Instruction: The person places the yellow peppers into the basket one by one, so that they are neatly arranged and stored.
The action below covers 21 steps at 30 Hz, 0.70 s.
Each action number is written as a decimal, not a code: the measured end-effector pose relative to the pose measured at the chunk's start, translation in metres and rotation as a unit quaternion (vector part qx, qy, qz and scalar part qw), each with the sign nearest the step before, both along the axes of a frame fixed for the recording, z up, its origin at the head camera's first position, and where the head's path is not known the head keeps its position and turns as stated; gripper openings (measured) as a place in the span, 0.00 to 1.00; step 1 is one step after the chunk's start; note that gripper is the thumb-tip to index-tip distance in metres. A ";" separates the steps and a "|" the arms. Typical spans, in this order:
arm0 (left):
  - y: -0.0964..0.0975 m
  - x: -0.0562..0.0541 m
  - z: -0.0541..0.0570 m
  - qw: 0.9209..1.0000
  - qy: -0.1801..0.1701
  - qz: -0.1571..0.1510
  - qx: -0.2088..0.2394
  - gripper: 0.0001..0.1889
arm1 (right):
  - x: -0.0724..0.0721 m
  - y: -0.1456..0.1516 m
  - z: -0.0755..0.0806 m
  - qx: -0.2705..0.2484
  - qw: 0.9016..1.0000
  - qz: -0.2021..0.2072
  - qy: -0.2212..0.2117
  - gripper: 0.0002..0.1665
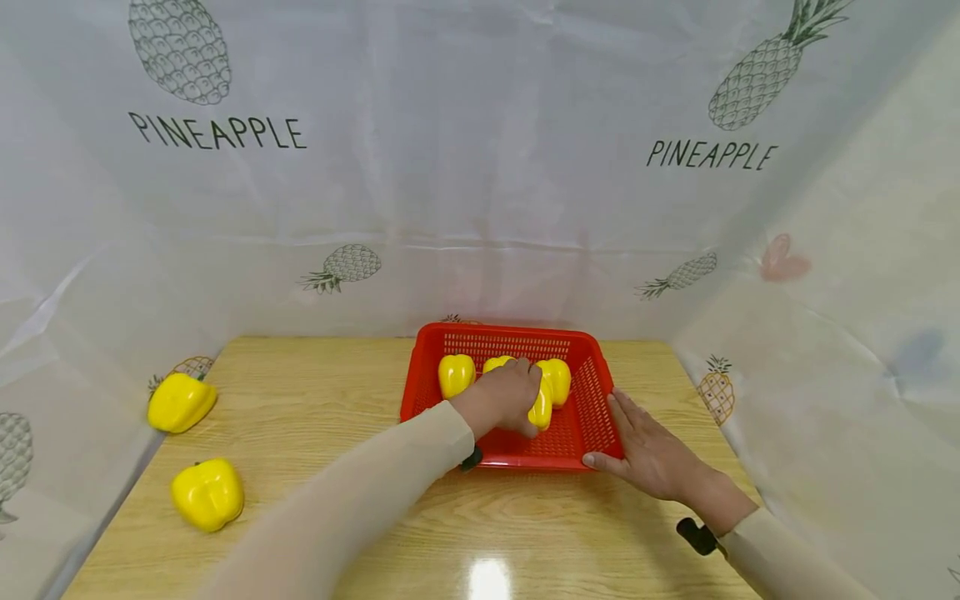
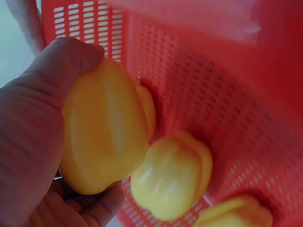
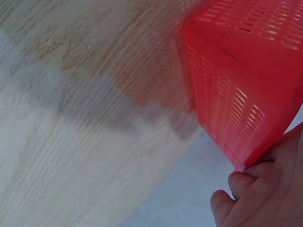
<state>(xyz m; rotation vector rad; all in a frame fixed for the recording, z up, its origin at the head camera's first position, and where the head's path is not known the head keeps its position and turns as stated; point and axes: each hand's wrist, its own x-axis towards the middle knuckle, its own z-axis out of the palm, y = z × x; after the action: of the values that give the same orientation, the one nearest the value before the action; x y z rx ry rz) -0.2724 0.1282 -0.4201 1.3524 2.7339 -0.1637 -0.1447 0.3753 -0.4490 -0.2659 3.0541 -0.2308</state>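
Observation:
My left hand (image 1: 506,396) reaches into a red plastic basket (image 1: 510,461) and grips a yellow bell pepper (image 2: 104,127), with the thumb along one side and fingers beneath. More yellow bell peppers sit in the basket: one at the left (image 1: 456,375), one at the right (image 1: 556,379), and another at the back (image 1: 497,363), partly hidden by the hand. At the basket's front right corner, my right hand (image 1: 652,450) holds the rim; its thumb lies on the front edge and its fingers run along the right side.
Two yellow bell peppers lie at the left of the wooden table (image 1: 322,383): one at the left edge (image 1: 180,403), one nearer the front (image 1: 208,494). A pale pineapple-print sheet (image 1: 465,183) rises behind the table and at both sides.

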 end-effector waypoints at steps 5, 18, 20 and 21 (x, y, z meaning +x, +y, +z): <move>0.015 0.005 -0.010 1.000 -0.002 -0.010 -0.008 0.46 | 0.000 0.000 0.000 0.000 1.000 0.004 0.005 0.65; 0.042 0.021 -0.015 0.998 0.005 -0.025 -0.050 0.47 | 0.000 0.002 -0.001 0.003 1.000 0.010 0.015 0.65; 0.044 0.021 -0.018 0.998 0.003 -0.022 -0.052 0.47 | -0.001 0.002 -0.001 0.002 1.000 0.010 0.015 0.65; 0.044 0.021 -0.019 0.998 0.002 -0.022 -0.051 0.47 | -0.001 0.002 -0.001 0.002 1.000 0.010 0.016 0.66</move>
<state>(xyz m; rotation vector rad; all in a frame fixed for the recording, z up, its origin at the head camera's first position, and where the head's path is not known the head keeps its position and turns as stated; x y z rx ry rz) -0.2510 0.1722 -0.4389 1.3857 2.6605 -0.3051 -0.1453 0.3774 -0.4500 -0.3026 3.0807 -0.2204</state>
